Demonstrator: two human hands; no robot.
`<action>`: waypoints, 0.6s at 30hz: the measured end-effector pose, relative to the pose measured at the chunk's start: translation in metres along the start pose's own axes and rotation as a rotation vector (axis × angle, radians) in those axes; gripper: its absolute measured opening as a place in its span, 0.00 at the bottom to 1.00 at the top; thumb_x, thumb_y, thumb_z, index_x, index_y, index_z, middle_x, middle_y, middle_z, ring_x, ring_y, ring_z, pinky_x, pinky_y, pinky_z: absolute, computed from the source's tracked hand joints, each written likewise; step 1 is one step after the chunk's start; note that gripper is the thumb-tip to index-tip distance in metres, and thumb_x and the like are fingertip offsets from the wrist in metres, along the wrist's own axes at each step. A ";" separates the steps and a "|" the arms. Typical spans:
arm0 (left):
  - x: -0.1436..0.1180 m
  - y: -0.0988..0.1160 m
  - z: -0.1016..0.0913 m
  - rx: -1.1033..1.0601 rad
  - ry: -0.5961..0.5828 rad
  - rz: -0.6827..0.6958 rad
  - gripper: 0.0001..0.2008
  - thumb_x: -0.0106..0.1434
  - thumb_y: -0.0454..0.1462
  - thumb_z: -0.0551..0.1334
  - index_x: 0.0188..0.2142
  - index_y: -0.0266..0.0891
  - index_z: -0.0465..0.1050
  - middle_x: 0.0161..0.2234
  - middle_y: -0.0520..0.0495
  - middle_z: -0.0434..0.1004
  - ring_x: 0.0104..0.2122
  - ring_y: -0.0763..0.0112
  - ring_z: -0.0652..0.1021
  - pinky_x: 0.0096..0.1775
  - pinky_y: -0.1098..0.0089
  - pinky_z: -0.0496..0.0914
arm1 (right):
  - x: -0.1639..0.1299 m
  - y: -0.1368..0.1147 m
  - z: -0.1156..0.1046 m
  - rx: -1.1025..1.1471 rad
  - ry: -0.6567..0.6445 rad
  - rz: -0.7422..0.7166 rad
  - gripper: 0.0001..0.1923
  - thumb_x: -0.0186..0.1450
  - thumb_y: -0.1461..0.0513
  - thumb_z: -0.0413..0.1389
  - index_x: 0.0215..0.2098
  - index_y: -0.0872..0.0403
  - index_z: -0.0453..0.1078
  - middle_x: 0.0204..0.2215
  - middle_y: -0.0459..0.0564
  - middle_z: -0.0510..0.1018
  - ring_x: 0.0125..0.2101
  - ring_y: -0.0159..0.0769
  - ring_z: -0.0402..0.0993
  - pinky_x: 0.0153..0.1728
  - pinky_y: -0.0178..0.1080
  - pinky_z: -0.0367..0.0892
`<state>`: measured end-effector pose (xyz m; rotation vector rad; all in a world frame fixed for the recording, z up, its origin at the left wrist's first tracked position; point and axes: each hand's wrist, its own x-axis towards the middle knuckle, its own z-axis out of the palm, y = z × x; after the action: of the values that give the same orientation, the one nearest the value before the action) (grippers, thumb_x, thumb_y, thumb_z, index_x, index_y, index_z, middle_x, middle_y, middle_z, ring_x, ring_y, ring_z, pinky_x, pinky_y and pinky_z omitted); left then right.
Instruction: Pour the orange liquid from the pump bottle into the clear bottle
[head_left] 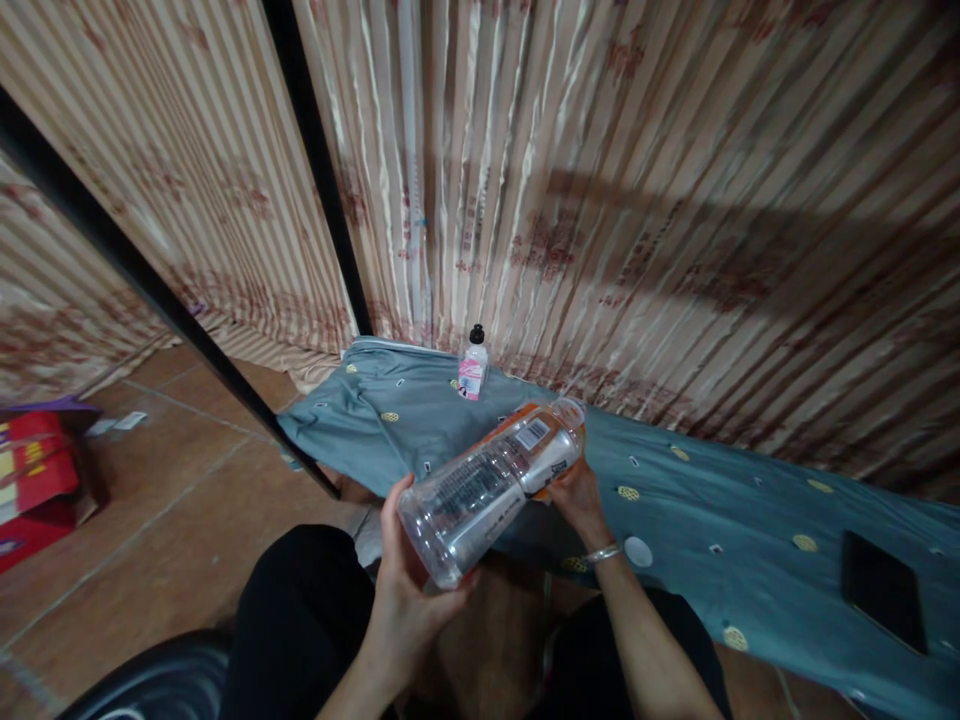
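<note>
A large clear plastic bottle [480, 500] with an orange and white label lies tilted between my two hands, its uncapped neck pointing up and to the right. My left hand [412, 590] is closed round its base. Around the labelled upper part, below the neck, my right hand [574, 495] grips from the right, its fingers partly hidden behind the bottle. The bottle looks empty. Beyond it, a small bottle [472, 368] with a black cap and a pink and white label stands upright on the blue-green cloth. Near my right wrist lies a white round disc [638, 552], perhaps a cap.
The blue-green patterned cloth [750, 540] covers a low surface before my knees. A dark flat device [883, 590] rests on its right end. Pleated curtains [525, 200] hang behind. Black poles [172, 310] stand left, with a red box [34, 480] on the tiled floor.
</note>
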<state>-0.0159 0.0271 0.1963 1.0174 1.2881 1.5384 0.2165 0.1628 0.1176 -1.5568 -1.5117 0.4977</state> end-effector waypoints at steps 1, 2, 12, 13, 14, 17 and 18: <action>0.000 0.000 0.000 0.000 -0.002 -0.005 0.49 0.53 0.41 0.76 0.70 0.47 0.54 0.59 0.40 0.74 0.52 0.54 0.84 0.48 0.61 0.81 | 0.000 0.000 0.000 0.013 -0.002 0.010 0.28 0.55 0.50 0.64 0.52 0.51 0.74 0.43 0.56 0.88 0.44 0.54 0.86 0.38 0.49 0.82; 0.000 0.001 0.000 -0.001 -0.003 -0.006 0.50 0.53 0.41 0.76 0.70 0.47 0.54 0.58 0.40 0.74 0.51 0.54 0.84 0.48 0.61 0.81 | 0.000 -0.001 0.000 0.022 -0.001 0.018 0.28 0.55 0.50 0.63 0.52 0.51 0.74 0.44 0.55 0.88 0.44 0.54 0.86 0.38 0.49 0.82; 0.000 0.002 0.000 0.042 0.001 0.016 0.49 0.54 0.42 0.76 0.70 0.47 0.54 0.58 0.40 0.74 0.52 0.54 0.83 0.50 0.59 0.81 | 0.000 -0.003 0.000 0.019 0.010 0.043 0.31 0.54 0.49 0.64 0.52 0.54 0.74 0.41 0.56 0.88 0.40 0.53 0.86 0.37 0.49 0.81; 0.001 0.002 -0.001 0.042 0.003 0.017 0.49 0.53 0.42 0.76 0.70 0.47 0.54 0.58 0.40 0.74 0.53 0.53 0.83 0.51 0.59 0.80 | 0.000 -0.003 0.000 0.022 0.012 0.042 0.31 0.54 0.49 0.64 0.52 0.54 0.74 0.41 0.57 0.88 0.41 0.54 0.86 0.38 0.49 0.81; 0.002 0.001 -0.003 0.046 -0.004 0.017 0.50 0.52 0.42 0.77 0.69 0.47 0.55 0.58 0.40 0.74 0.53 0.52 0.83 0.51 0.59 0.80 | 0.000 -0.003 0.000 0.025 0.016 0.044 0.30 0.54 0.49 0.64 0.52 0.53 0.74 0.42 0.57 0.88 0.41 0.54 0.86 0.38 0.49 0.81; 0.003 0.002 -0.005 0.080 -0.025 0.021 0.51 0.50 0.42 0.79 0.69 0.46 0.56 0.57 0.40 0.75 0.53 0.52 0.83 0.52 0.58 0.80 | 0.001 -0.004 0.000 0.027 0.022 0.040 0.29 0.53 0.51 0.64 0.51 0.52 0.75 0.42 0.57 0.88 0.43 0.56 0.86 0.38 0.50 0.82; 0.003 0.002 -0.004 0.087 -0.009 0.026 0.50 0.51 0.42 0.78 0.69 0.46 0.56 0.56 0.41 0.75 0.52 0.53 0.83 0.52 0.59 0.80 | 0.001 -0.005 0.000 0.026 0.021 0.038 0.28 0.53 0.51 0.64 0.51 0.52 0.75 0.42 0.57 0.88 0.44 0.57 0.86 0.38 0.50 0.82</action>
<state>-0.0211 0.0286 0.1979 1.0983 1.3511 1.5065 0.2140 0.1628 0.1216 -1.5681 -1.4562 0.5191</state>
